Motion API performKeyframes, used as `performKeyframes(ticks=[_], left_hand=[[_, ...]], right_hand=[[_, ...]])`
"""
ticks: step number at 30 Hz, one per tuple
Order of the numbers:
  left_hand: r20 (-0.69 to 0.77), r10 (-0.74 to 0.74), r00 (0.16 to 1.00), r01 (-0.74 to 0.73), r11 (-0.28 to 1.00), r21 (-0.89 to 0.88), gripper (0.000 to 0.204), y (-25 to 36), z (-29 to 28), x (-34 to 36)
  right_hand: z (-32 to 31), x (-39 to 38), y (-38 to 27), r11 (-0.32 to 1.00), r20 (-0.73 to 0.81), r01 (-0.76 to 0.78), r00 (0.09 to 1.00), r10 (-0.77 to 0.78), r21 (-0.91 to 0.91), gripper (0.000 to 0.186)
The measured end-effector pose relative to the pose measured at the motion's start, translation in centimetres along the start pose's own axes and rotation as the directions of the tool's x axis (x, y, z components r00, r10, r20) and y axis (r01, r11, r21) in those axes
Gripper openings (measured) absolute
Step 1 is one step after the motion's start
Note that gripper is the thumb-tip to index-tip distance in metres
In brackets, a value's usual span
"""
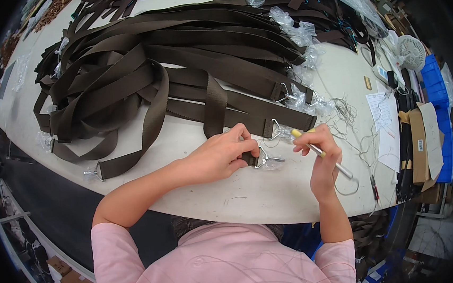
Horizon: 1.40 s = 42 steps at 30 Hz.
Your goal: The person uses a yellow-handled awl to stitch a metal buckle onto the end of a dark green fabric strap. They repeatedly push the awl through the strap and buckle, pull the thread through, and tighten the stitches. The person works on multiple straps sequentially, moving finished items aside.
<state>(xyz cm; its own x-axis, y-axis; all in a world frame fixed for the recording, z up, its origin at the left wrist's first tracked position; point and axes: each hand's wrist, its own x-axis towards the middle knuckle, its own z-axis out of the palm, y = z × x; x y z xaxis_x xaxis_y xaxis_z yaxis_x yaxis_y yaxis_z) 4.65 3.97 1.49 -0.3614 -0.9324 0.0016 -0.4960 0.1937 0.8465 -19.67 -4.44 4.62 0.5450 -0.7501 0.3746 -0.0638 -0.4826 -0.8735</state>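
My left hand point(219, 155) is closed on the end of a dark brown webbing strap point(251, 159), just above the table. Beside its fingertips, a metal ring point(262, 157) is attached to that strap end, with clear plastic wrap around the hardware. In my right hand point(323, 152) is a pen-shaped tool point(344, 171) with a silver barrel and yellowish parts; the fingers wrap round it, apart from the strap. Another strap end with a triangular metal ring point(275, 129) lies just beyond both hands. To the left, a looped strap ends in a metal ring point(99, 171).
A large pile of brown straps point(192, 43) covers the far side of the white table point(215, 201). Loose threads point(344, 112) lie right of my right hand, near paper sheets point(383, 124). A small white fan point(411, 52), blue bins point(434, 82) and cardboard point(418, 142) line the right edge.
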Motion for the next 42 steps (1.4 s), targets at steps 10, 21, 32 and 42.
performKeyframes(ticks=[10,21,32,42], left_hand=[[-0.118,0.157,0.98,-0.151,0.987,0.056,0.012,-1.1,1.1,-0.3],[-0.153,0.213,0.965,-0.187,0.969,0.164,0.012,-1.2,1.5,-0.3],[-0.132,0.205,0.97,-0.189,0.974,0.127,0.014,-1.1,1.2,-0.5],[0.006,0.335,0.942,-0.226,0.621,0.751,0.049,0.5,1.2,-1.7]], right_hand=[[4.3,-0.5,1.3,0.86,0.09,-0.467,0.884,0.458,0.206,0.056],[4.8,-0.9,1.9,0.919,0.092,-0.386,0.921,0.379,0.078,0.056],[4.2,-1.1,2.8,0.893,0.036,-0.41,0.911,0.411,0.187,0.055],[2.4,-2.3,2.5,0.864,0.198,0.353,0.934,-0.299,-0.36,0.007]])
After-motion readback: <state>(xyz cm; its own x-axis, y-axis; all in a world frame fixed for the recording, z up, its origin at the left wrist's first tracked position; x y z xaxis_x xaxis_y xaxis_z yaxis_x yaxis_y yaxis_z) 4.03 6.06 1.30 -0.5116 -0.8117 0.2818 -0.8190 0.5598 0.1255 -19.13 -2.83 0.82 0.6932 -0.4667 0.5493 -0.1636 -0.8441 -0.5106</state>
